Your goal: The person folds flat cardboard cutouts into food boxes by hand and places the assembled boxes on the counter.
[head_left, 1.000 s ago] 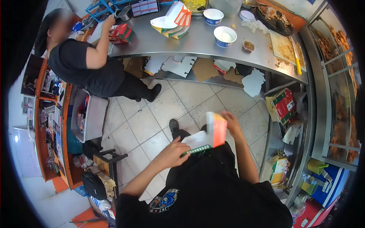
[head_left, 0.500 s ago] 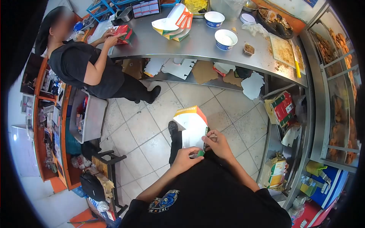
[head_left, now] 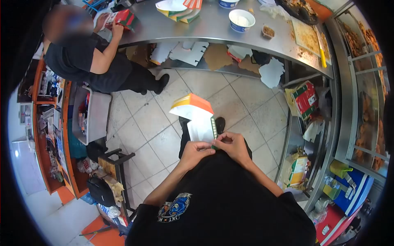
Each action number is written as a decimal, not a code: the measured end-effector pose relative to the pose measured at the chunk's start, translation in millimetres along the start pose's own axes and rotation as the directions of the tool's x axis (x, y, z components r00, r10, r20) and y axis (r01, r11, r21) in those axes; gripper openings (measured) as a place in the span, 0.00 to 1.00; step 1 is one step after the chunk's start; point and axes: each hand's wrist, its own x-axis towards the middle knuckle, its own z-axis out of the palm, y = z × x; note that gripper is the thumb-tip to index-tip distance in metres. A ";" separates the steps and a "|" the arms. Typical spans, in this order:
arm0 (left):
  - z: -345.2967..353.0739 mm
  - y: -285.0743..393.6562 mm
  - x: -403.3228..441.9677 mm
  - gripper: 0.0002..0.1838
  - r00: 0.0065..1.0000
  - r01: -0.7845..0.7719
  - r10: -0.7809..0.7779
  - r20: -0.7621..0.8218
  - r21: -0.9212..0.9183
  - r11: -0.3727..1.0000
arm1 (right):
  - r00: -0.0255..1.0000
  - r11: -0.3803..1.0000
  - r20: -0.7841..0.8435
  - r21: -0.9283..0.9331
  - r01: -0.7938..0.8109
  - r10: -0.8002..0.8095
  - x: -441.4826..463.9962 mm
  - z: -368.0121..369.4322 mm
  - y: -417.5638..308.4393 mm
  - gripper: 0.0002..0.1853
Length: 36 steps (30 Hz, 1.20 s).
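Observation:
Held in front of my body is a partly folded cardboard food box (head_left: 201, 128), white inside, with an orange, yellow and green printed outside. Its curved flap stands out at the far end. My left hand (head_left: 196, 154) is closed on the near left corner of the box, thumb and fingers pinching the edge. My right hand (head_left: 234, 146) pinches the near right corner, close to the green side panel. The two hands almost meet at this near edge. Part of the box's underside is hidden.
Beyond the box runs a steel counter (head_left: 164, 28) with stacked box blanks (head_left: 180, 10), a white-and-blue tub (head_left: 241, 20), a small container (head_left: 268, 32), a cutting board (head_left: 305, 39) and a yellow-handled knife (head_left: 323, 60). A co-worker (head_left: 98, 61) holds a red box (head_left: 123, 19). A stool (head_left: 117, 164) stands left.
The box has turned and shifted slightly left and toward the counter. My right hand has moved closer to my left at the near edge. The co-worker has lifted and tilted the red box.

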 end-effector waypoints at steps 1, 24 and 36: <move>0.2 5.7 -0.3 0.10 0.998 0.069 -0.069 -0.008 -0.029 0.997 | 1.000 0.998 0.016 0.057 -0.015 0.015 0.3 -1.6 -0.3 0.07; 2.9 -7.4 8.1 0.13 0.982 0.163 -0.185 -0.030 -0.345 0.924 | 0.991 0.997 0.107 0.012 0.075 -0.076 -0.8 -5.2 -4.8 0.10; -22.2 -17.3 -5.9 0.12 0.989 0.085 -0.133 -0.071 -0.462 0.883 | 0.958 0.917 0.085 -0.278 0.285 -0.272 28.1 35.1 -6.7 0.09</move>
